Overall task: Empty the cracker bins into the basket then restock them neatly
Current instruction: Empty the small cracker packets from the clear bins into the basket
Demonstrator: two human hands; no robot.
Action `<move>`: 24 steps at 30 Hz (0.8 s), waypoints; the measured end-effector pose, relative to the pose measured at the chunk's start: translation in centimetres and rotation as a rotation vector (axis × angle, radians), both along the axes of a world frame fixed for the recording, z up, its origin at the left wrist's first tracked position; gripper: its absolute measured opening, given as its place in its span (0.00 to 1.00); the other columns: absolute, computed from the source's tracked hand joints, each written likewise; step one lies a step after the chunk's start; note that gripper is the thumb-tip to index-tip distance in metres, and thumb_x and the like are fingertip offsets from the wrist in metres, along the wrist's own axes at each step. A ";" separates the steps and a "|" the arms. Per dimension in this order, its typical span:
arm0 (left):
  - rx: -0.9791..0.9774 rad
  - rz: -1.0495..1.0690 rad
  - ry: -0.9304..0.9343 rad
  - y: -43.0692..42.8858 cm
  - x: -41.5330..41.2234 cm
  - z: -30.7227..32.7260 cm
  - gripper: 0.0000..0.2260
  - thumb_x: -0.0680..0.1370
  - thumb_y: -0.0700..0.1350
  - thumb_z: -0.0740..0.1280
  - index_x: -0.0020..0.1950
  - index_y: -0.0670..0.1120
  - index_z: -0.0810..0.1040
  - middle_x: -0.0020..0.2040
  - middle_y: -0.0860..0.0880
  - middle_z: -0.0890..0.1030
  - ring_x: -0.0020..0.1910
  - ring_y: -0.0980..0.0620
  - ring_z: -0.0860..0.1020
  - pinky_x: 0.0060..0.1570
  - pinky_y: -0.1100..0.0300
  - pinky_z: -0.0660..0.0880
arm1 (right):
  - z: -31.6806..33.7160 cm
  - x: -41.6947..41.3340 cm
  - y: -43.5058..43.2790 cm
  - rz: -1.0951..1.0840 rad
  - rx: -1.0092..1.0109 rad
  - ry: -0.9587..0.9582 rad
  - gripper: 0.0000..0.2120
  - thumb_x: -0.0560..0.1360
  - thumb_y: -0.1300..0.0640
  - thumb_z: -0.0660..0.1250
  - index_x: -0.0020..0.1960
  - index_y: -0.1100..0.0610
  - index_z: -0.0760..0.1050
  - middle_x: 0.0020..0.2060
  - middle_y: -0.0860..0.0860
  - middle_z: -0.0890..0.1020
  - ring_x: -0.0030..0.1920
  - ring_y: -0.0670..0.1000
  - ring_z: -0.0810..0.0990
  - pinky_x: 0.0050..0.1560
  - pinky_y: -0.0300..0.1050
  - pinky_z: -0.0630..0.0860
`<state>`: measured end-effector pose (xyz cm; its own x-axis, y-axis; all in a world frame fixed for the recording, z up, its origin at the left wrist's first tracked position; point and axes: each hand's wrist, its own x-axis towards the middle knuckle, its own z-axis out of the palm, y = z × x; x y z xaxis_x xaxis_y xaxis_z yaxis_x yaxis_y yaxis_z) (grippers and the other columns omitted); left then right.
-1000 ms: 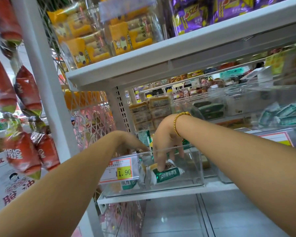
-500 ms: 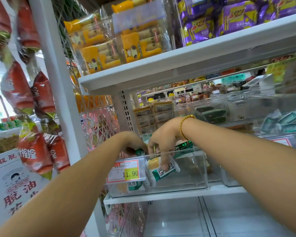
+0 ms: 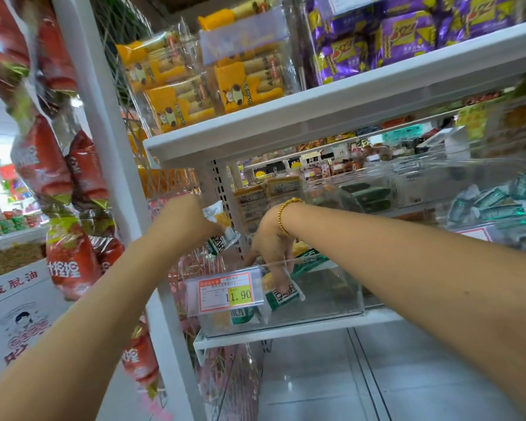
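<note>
The step in hand looks like emptying: packets are coming out of the clear bin (image 3: 331, 302) at the frame's 6 o'clock. The left hand (image 3: 186, 221) is curled round a cracker packet (image 3: 222, 221) and holds it in the air above the bin's 10 o'clock corner. The right hand (image 3: 271, 244) reaches down over the front rim, and its fingertips pinch the upper end of a green packet (image 3: 284, 296) that lies tilted on the bin floor.

To do this well, the right hand should lift straight up and clear the front wall before swinging out, so the light bin is not dragged off the shelf (image 3: 286, 329). The packets need a gentle grip, since crackers probably break under a squeeze. The basket is not in view, so how far the carry goes cannot be told.

The bin is nearly empty. One more packet (image 3: 240, 316) sits behind the price tag (image 3: 225, 291) at its 8 o'clock, and green wrappers (image 3: 308, 259) lean at its 12 o'clock. The neighbouring bin (image 3: 513, 177) at 3 o'clock holds a heap of teal packets (image 3: 495, 205).
</note>
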<state>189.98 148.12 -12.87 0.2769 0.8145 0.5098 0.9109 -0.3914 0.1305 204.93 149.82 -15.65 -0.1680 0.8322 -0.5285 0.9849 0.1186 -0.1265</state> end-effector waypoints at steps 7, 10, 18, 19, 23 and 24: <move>0.043 -0.047 -0.028 -3.1 -1.5 0.3 0.18 0.74 0.56 0.70 0.56 0.47 0.75 0.40 0.43 0.77 0.33 0.47 0.73 0.34 0.54 0.71 | -0.5 1.1 -1.3 0.023 0.034 0.115 0.42 0.70 0.61 0.75 0.77 0.54 0.55 0.74 0.52 0.62 0.68 0.54 0.70 0.65 0.50 0.74; 0.084 -0.111 -0.154 -4.7 -2.0 0.1 0.17 0.74 0.55 0.70 0.47 0.40 0.78 0.31 0.45 0.76 0.27 0.50 0.72 0.28 0.58 0.67 | 0.0 1.5 -2.8 0.005 0.153 0.095 0.36 0.70 0.57 0.75 0.73 0.56 0.62 0.67 0.53 0.70 0.60 0.53 0.76 0.59 0.48 0.78; 0.113 -0.300 -0.526 -12.4 -2.3 -4.1 0.18 0.74 0.56 0.70 0.44 0.39 0.77 0.39 0.37 0.80 0.38 0.39 0.79 0.38 0.44 0.75 | 4.0 4.5 -13.4 -0.088 0.850 0.169 0.34 0.68 0.45 0.76 0.66 0.56 0.65 0.55 0.47 0.74 0.45 0.46 0.73 0.35 0.36 0.67; 0.082 -0.319 -0.559 -13.7 -2.2 -5.0 0.16 0.74 0.56 0.69 0.44 0.42 0.78 0.39 0.40 0.81 0.38 0.40 0.79 0.38 0.44 0.75 | 4.1 4.6 -15.3 -0.096 0.895 0.204 0.32 0.67 0.44 0.76 0.64 0.55 0.66 0.52 0.47 0.75 0.41 0.44 0.72 0.33 0.36 0.66; -0.172 -0.434 -0.598 -18.4 -1.4 -9.5 0.05 0.73 0.52 0.71 0.40 0.52 0.79 0.34 0.59 0.82 0.34 0.59 0.80 0.32 0.67 0.73 | 2.0 5.5 -23.2 -0.126 0.920 0.313 0.30 0.65 0.39 0.75 0.58 0.51 0.68 0.49 0.45 0.76 0.44 0.43 0.75 0.40 0.40 0.72; -0.261 -0.451 -0.558 -19.2 -1.0 -11.4 0.04 0.73 0.52 0.71 0.41 0.53 0.80 0.35 0.59 0.83 0.34 0.60 0.80 0.32 0.69 0.72 | 0.7 5.9 -25.1 -0.136 0.885 0.320 0.29 0.64 0.38 0.75 0.57 0.50 0.68 0.49 0.44 0.76 0.46 0.43 0.76 0.43 0.41 0.73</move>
